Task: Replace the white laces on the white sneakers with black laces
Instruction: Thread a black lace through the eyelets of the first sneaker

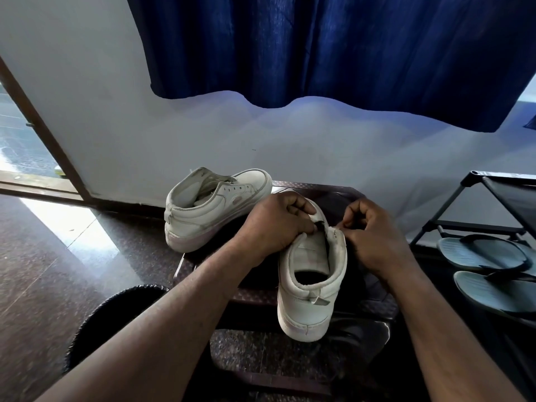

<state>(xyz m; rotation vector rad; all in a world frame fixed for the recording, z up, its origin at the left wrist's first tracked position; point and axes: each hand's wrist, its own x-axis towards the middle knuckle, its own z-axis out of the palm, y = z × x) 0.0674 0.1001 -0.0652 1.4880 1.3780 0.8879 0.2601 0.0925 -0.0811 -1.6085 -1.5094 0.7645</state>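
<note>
Sneaker [310, 274] at counter's [319, 188] near edge, between hands: left hand [275, 224] grips tongue [314, 218], right hand [368, 230] pinches eyelet flap [338, 234]; lace [320, 224] between.

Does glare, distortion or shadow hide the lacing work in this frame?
Head view: glare whitens the floor by the doorway; wide-angle distortion bows the door frame and the curtain hem; the near sneaker and the left hand and right hand on it are evenly lit and fairly sharp; shadow under them hides detail.

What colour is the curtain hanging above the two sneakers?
Deep blue, with no pattern. The curtain shows best in the head view, the only one.
</note>
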